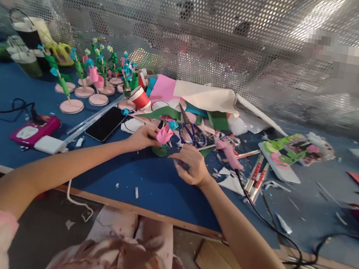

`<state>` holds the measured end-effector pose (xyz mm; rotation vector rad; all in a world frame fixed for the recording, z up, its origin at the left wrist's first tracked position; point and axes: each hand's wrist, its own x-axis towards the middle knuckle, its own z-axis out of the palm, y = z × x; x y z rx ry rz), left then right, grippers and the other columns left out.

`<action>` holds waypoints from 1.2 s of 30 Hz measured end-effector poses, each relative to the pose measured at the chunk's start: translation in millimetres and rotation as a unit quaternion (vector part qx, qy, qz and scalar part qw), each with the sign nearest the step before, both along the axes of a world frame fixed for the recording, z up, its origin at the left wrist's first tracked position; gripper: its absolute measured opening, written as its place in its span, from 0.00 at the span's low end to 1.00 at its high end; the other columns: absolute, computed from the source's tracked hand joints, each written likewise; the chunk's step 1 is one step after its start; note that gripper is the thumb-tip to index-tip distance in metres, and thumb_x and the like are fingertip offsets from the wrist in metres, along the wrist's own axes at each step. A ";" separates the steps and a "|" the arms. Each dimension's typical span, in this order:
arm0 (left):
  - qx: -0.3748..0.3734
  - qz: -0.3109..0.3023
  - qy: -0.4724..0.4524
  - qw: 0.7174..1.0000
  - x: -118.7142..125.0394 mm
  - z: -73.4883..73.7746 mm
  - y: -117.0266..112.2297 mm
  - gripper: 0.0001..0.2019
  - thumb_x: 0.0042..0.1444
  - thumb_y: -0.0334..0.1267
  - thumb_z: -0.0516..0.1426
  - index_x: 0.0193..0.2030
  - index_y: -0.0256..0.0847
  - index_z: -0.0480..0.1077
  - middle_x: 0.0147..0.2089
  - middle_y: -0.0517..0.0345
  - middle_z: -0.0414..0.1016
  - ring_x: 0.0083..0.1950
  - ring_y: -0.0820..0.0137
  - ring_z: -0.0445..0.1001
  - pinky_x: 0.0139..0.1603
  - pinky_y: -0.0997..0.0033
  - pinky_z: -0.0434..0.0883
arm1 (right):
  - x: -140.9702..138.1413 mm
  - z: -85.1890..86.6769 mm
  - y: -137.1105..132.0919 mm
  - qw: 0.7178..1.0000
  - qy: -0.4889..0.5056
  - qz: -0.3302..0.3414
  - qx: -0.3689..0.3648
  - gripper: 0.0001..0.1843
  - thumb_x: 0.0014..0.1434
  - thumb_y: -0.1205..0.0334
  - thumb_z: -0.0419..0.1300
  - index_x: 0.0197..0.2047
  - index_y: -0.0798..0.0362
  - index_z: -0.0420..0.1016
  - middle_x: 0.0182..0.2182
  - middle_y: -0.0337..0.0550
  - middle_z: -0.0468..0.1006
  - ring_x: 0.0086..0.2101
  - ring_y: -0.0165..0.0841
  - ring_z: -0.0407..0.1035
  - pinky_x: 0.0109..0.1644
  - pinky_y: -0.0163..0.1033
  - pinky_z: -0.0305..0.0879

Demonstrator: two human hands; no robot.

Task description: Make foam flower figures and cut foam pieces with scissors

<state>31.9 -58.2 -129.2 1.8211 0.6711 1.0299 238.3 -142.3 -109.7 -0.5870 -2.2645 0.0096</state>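
My left hand is closed in a pinch on a small pink flower with a blue piece behind its top. Just below the flower is a round green piece; whether it is joined to the flower I cannot tell. To the right, my right hand is raised over the blue table, fingers loosely bent and thumb apart, with nothing visible in it. Its fingertips point at the flower without touching it. Beyond the hands lie dark-handled scissors and a pink glue gun.
Several small flower stands on round pink bases fill the back left. A phone, a red spool and a purple power box lie leftward. Coloured sheets lie behind. Glue sticks, scraps and a black cable are rightward.
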 end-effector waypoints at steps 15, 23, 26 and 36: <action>0.003 -0.005 0.044 0.999 -1.9 -1.0 1.5 0.04 0.37 0.32 0.68 0.22 0.41 0.79 0.34 0.55 0.80 0.38 0.67 0.75 0.45 0.65 0.69 | -1.2 -1.4 0.1 0.999 0.009 0.006 -0.036 0.09 0.52 0.69 0.51 0.30 0.52 0.72 0.15 0.38 0.66 0.20 0.33 0.58 0.27 0.40 0.58; 0.029 0.002 0.067 0.997 -2.1 0.6 -0.3 0.04 0.38 0.30 0.68 0.22 0.41 0.79 0.34 0.55 0.81 0.38 0.68 0.75 0.43 0.67 0.69 | -1.2 -1.5 0.2 0.999 0.013 0.010 -0.036 0.08 0.51 0.70 0.51 0.30 0.51 0.71 0.15 0.37 0.67 0.20 0.32 0.58 0.27 0.40 0.59; 0.028 -0.003 0.066 0.997 -2.8 0.6 -0.7 0.04 0.38 0.31 0.68 0.23 0.41 0.79 0.36 0.55 0.81 0.39 0.68 0.75 0.44 0.67 0.69 | -1.0 -0.7 0.1 0.999 0.013 0.002 -0.034 0.08 0.52 0.69 0.51 0.30 0.52 0.71 0.15 0.38 0.67 0.20 0.33 0.58 0.28 0.40 0.60; 0.021 -0.004 0.069 0.997 -3.5 1.8 -2.4 0.04 0.38 0.30 0.67 0.22 0.43 0.79 0.36 0.57 0.80 0.39 0.68 0.74 0.46 0.66 0.68 | 3.4 0.0 2.0 0.997 0.006 -0.054 -0.055 0.08 0.50 0.68 0.50 0.27 0.51 0.70 0.17 0.41 0.69 0.22 0.34 0.61 0.28 0.41 0.61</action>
